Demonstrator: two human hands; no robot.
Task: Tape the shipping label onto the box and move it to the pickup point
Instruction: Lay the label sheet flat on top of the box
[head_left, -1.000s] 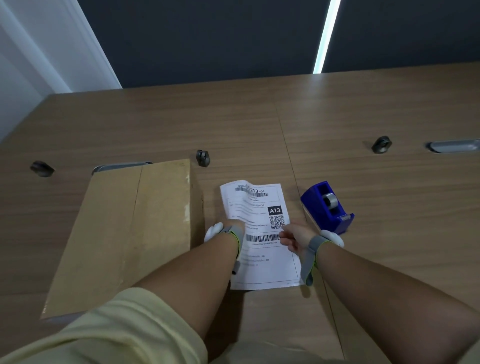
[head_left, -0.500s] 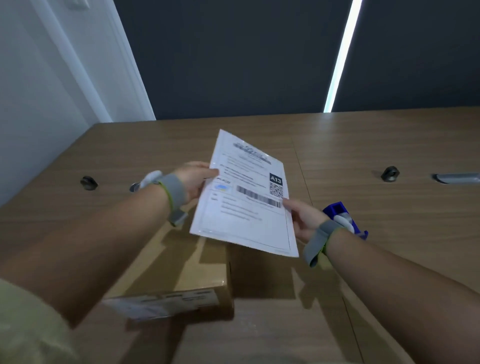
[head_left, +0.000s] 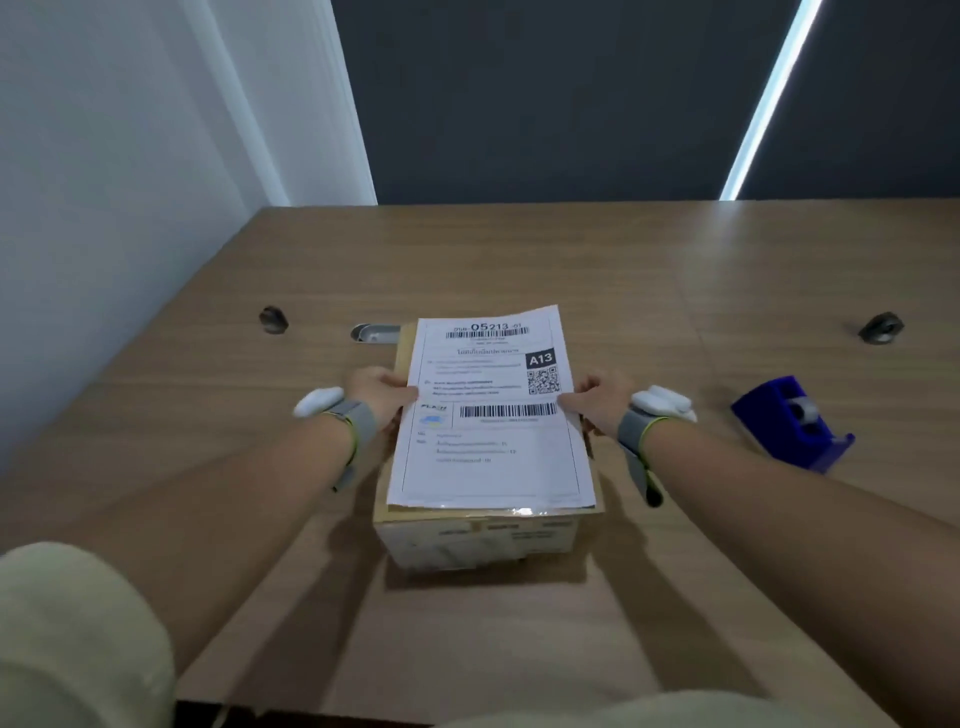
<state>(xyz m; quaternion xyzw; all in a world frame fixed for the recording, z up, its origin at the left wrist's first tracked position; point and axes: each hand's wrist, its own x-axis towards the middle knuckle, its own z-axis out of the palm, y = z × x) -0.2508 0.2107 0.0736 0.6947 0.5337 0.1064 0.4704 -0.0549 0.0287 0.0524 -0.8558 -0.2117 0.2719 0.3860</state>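
A white shipping label (head_left: 488, 415) with barcodes, a QR code and "A13" lies flat over the top of a brown cardboard box (head_left: 478, 540) in the middle of the wooden table. My left hand (head_left: 379, 395) pinches the label's left edge and my right hand (head_left: 597, 400) pinches its right edge, about halfway up the sheet. The label covers nearly the whole box top; only the box's front face and a strip of its left edge show. A blue tape dispenser (head_left: 795, 421) stands on the table to the right of my right wrist.
The wooden table (head_left: 519, 260) reaches back to a dark wall, with a white wall at the left. Two dark round cable grommets (head_left: 272, 318) (head_left: 881, 327) and a metal cable slot (head_left: 374, 332) sit in the tabletop behind the box.
The label was lifted off the table, carried left over the box and now lies flat on its top. Both hands still hold its side edges.
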